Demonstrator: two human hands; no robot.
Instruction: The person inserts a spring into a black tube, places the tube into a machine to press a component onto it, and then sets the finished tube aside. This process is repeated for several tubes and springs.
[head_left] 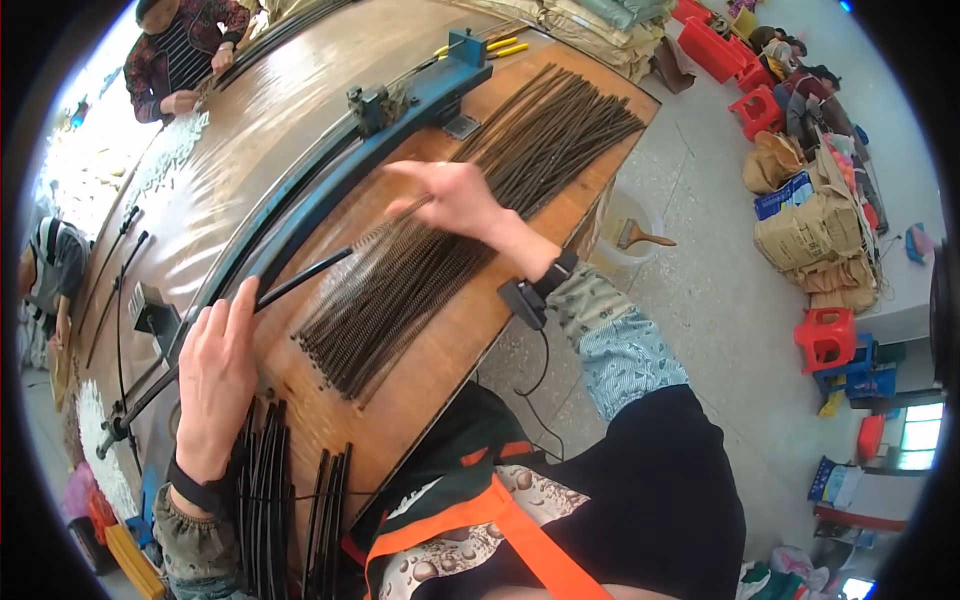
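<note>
My left hand is closed around a thin black tube, which points up and right across the table. In line with the tube's far end runs a long thin coil spring, pinched by my right hand, which is smeared by motion. Whether the spring's end sits inside the tube, I cannot tell. Under my right hand lies a wide bundle of long dark coil springs. A blue metal bench fixture with a long rail stands just beyond both hands. More black tubes lie below my left wrist.
The wooden table has its near edge by my body. A tub with a brush stands beside it. Across the table a person works by white pieces. Red stools and sacks stand at the right.
</note>
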